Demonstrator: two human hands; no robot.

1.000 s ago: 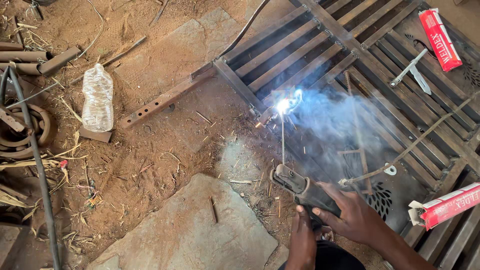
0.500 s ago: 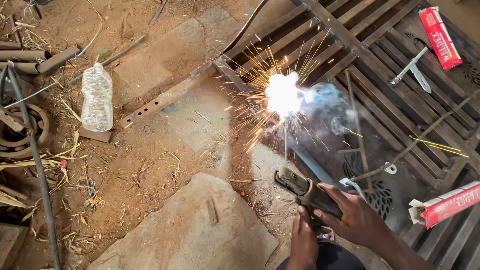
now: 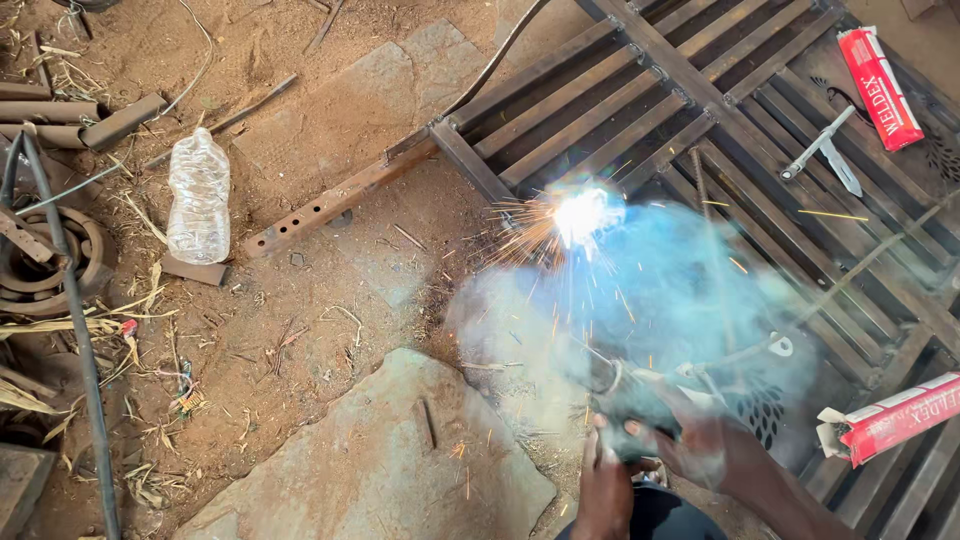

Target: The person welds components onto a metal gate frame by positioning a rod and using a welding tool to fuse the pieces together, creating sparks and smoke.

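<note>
Dark electrode holder (image 3: 628, 400) is gripped by both hands, left hand (image 3: 605, 490) and right hand (image 3: 715, 450) closed on it | blue smoke is seen above | white arc (image 3: 580, 212) burns on metal grille (image 3: 700, 90) | plastic bottle (image 3: 198, 195) lies far left on dirt floor (image 3: 330, 300)

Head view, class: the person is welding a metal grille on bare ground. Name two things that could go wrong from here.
1. Both bare hands, left hand and right hand, grip the electrode holder close to flying sparks; burns seem possible.
2. Smoke hides the holder and grille, so the weld could wander.
</note>
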